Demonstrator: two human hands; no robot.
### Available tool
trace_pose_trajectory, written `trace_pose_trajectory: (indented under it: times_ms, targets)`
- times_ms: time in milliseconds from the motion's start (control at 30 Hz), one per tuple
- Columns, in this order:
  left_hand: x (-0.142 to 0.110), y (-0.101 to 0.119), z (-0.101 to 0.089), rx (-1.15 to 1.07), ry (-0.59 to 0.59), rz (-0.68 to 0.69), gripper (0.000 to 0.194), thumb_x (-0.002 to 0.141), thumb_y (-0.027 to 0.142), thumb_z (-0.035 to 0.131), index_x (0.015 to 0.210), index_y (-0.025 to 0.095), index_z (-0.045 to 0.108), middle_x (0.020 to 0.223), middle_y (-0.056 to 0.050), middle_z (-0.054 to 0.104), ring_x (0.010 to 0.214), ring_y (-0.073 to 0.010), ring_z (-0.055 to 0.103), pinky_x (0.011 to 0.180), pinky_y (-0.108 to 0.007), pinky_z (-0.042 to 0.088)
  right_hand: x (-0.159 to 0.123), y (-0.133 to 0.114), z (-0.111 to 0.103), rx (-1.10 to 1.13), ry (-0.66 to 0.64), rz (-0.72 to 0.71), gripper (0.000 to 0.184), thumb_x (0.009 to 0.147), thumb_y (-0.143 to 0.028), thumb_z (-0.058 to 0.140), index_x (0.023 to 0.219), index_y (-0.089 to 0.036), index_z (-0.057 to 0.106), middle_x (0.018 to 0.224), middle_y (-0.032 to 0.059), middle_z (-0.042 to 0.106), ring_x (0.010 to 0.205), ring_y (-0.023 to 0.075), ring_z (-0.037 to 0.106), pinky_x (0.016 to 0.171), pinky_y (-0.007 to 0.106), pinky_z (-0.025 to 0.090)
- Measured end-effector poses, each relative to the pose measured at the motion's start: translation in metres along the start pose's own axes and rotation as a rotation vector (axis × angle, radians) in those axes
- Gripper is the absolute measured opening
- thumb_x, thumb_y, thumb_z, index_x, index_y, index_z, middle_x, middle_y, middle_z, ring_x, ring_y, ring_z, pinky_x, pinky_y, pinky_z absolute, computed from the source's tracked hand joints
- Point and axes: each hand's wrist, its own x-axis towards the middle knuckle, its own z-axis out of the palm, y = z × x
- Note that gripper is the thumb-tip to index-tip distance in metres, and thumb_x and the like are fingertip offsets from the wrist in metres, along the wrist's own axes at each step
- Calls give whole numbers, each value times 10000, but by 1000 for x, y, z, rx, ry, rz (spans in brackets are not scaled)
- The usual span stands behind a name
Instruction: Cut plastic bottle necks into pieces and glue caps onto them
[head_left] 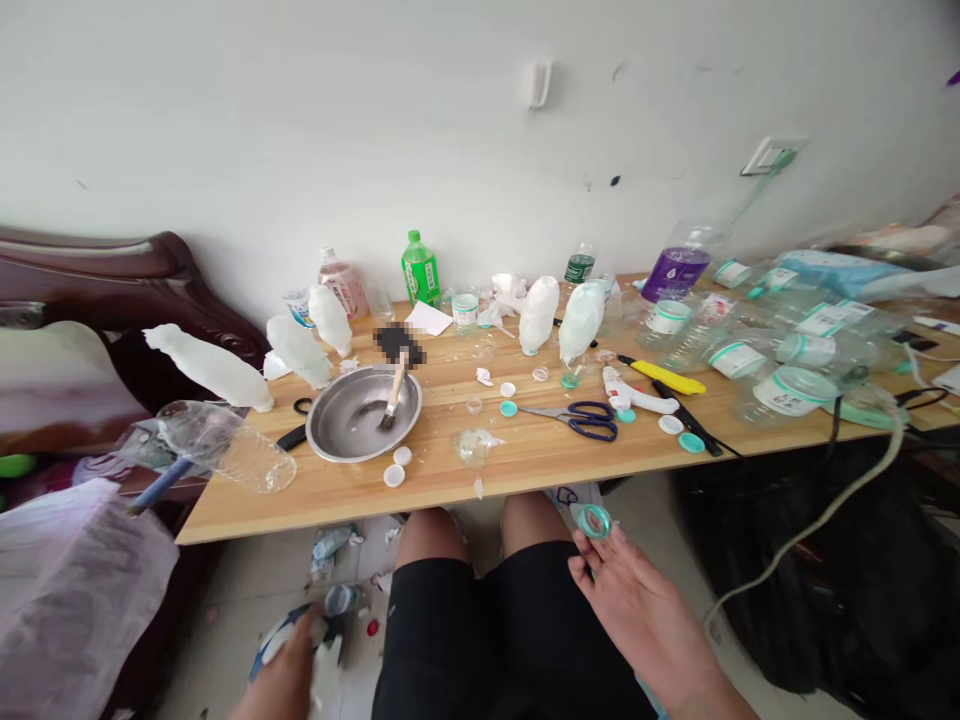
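My right hand [637, 600], beyond the table's front edge and above my right thigh, pinches a teal bottle cap [594, 520] between its fingertips. My left hand [285, 665] hangs low on the left, smeared by motion, and I cannot make out whether it holds anything. Under it on the floor are a blue-and-white item [274, 640] and a clear plastic piece [343, 600]. On the table nearby lie dark-handled scissors [589, 418], a white glue gun [634, 392], a yellow utility knife [667, 377] and loose white and teal caps [691, 442].
A metal bowl [337, 412] with a brush [394, 395] stands on the wooden table [435, 480]. White-coated bottle shapes [538, 315] stand behind. Several clear bottles [795, 390] crowd the right. A clear bottle [232, 450] overhangs the left edge. A cable [825, 520] droops at right.
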Motion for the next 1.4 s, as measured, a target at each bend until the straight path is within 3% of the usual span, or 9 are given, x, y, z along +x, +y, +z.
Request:
trace_pose_trajectory:
  times_ms: [200, 333, 500, 633, 800, 900, 1033, 1200, 1400]
  targets:
    - [27, 44, 90, 520, -271, 716, 446, 892, 263, 568, 1337, 286, 547, 1243, -101, 660, 1177, -286, 597, 1018, -451, 453, 11, 2, -8, -77, -11, -49, 183, 750, -414, 774, 851, -285, 693, 978, 25, 606, 939, 215, 544, 775, 373, 506]
    - [57, 69, 146, 519, -193, 789, 577, 925, 296, 538, 1463, 189, 357, 1466, -194, 443, 1375, -337, 396, 1076, -552, 380, 16, -2, -3, -36, -58, -118, 194, 789, -411, 739, 728, -268, 623, 805, -3, 510, 757, 159, 484, 648, 304, 475]
    - [62, 81, 159, 427, -137, 799, 472, 919, 301, 550, 1371, 184, 482, 1406, -200, 482, 1324, -345, 436, 1063, -564, 366, 19, -7, 17, 2, -137, -119, 170, 777, -390, 762, 809, -271, 645, 824, -15, 479, 733, 133, 449, 628, 271, 442]
    - [14, 93, 152, 70, -189, 473, 338, 883, 363, 601, 1185, 218, 652, 1002, -103, 643, 916, -238, 618, 855, -383, 500, 22, -6, 38, -157, -162, -354, 159, 786, -424, 749, 852, -291, 693, 924, 5, 527, 813, 154, 488, 677, 293, 448]
    - [-51, 105, 153, -593, -693, -448, 484, 741, 562, 724, 1058, 197, 703, 476, 103, 299, 376, -18, 163, 365, -155, 169, 20, -7, 47, -882, -100, -1351, 235, 846, -153, 671, 973, -334, 751, 864, 30, 535, 847, 180, 511, 757, 339, 457]
    - [-64, 118, 148, -775, -722, -573, 485, 681, 549, 783, 1003, 189, 736, 510, 101, 308, 381, 3, 137, 350, -141, 162, 20, -9, 41, -1107, -75, -1833, 461, 803, -40, 680, 1127, -366, 717, 781, 19, 528, 837, 182, 511, 745, 332, 471]
    - [-69, 136, 135, -714, -437, -306, 344, 728, 463, 776, 969, 219, 769, 500, 71, 367, 391, -30, 231, 355, -162, 244, 24, -11, 32, -1220, -146, -2029, 528, 778, -77, 736, 1219, -358, 671, 754, 18, 556, 807, 179, 506, 728, 324, 497]
    - [-69, 145, 121, -104, 31, 552, 347, 730, 142, 763, 1009, 347, 761, 758, -10, 698, 602, -169, 581, 576, -276, 492, 16, -18, 38, -1402, -309, -2087, 438, 817, -115, 712, 1215, -294, 677, 772, 18, 652, 825, 168, 530, 802, 330, 477]
    - [-43, 129, 111, 205, -131, 660, 375, 837, 179, 665, 1188, 305, 697, 942, -44, 742, 819, -212, 680, 801, -288, 527, -3, -17, 60, -1582, -414, -2112, 324, 849, -144, 679, 1140, -285, 702, 865, 11, 720, 865, 174, 566, 849, 355, 442]
